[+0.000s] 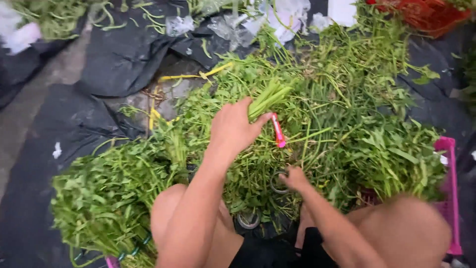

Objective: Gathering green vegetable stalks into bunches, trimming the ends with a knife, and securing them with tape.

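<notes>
Head view: greens (342, 124) cover black sheeting (124, 54).

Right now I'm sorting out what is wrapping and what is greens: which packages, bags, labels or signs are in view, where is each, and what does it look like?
Clear plastic bags: top centre, crumpled, see-through.
White sheet: top, right of centre, flat and plain; whether it bears print cannot be told.
Black plastic sheeting: spread over the ground, wrinkled.
Red crate: top right corner, mesh-walled.
No screens or signs are visible.
</notes>
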